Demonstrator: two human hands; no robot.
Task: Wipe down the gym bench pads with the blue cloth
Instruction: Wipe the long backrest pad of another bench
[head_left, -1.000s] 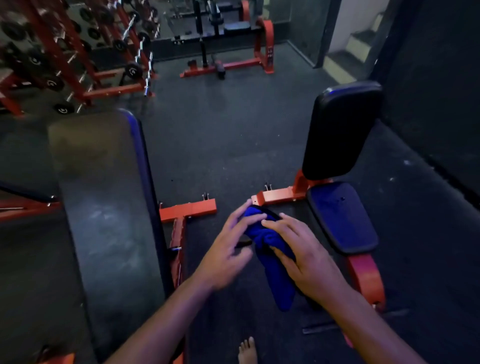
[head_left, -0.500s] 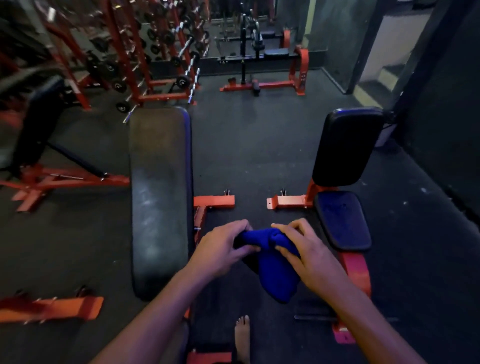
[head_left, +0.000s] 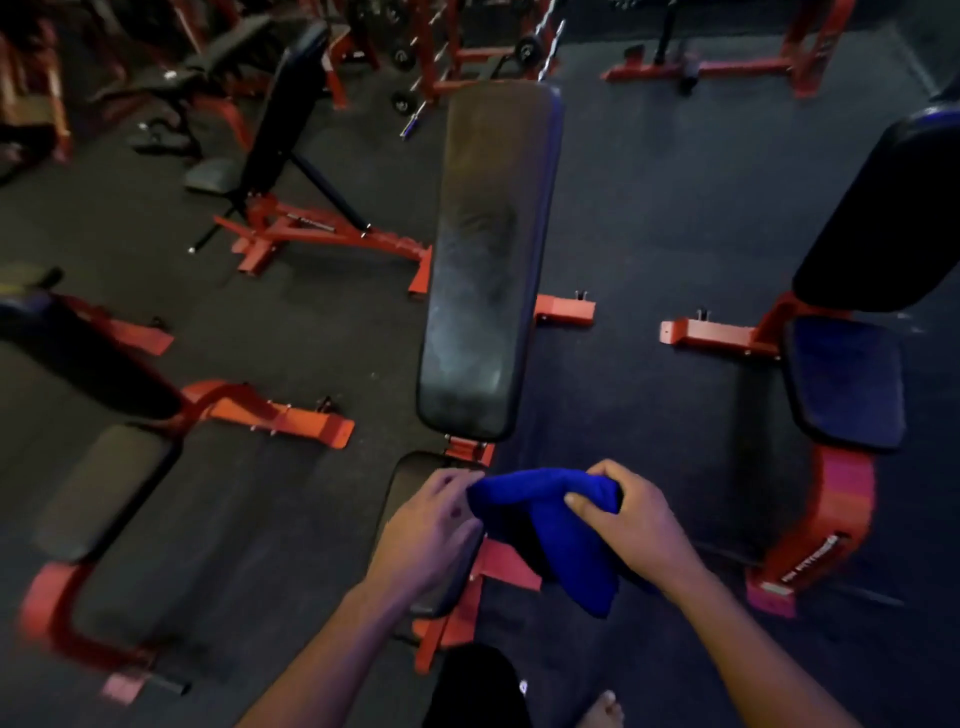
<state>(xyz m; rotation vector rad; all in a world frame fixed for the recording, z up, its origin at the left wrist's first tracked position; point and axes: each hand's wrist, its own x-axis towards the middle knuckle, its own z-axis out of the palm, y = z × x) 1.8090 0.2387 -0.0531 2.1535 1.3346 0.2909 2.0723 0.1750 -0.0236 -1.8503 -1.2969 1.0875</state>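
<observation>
Above the dark gym floor (head_left: 649, 218), a person's right hand (head_left: 631, 519) is gripping a bunched blue cloth (head_left: 545, 525), thumb and fingers curled around its upper fold, while the left hand (head_left: 431, 525) is pinching the cloth's left edge with its fingertips. Hanging between the two hands, the cloth is drooping to a point below the right wrist and is touching no pad. Directly beneath the left hand, a dark seat pad (head_left: 410, 478) is lying on a red frame (head_left: 498, 566), and just beyond it a long black back pad (head_left: 488, 260), smudged with pale streaks, is stretching away from the camera. Well to the right, an upright bench is showing a black backrest (head_left: 883, 218) above a blue-tinted seat (head_left: 844, 379) on a curved red base (head_left: 826, 525). On the left, another bench's black pads (head_left: 98, 488) are sitting on red tubing, blurred at the edge. Farther back, an adjustable bench (head_left: 283, 109) and red weight racks (head_left: 457, 47) are standing near the top. A bare foot (head_left: 602, 712) is showing at the bottom edge.
</observation>
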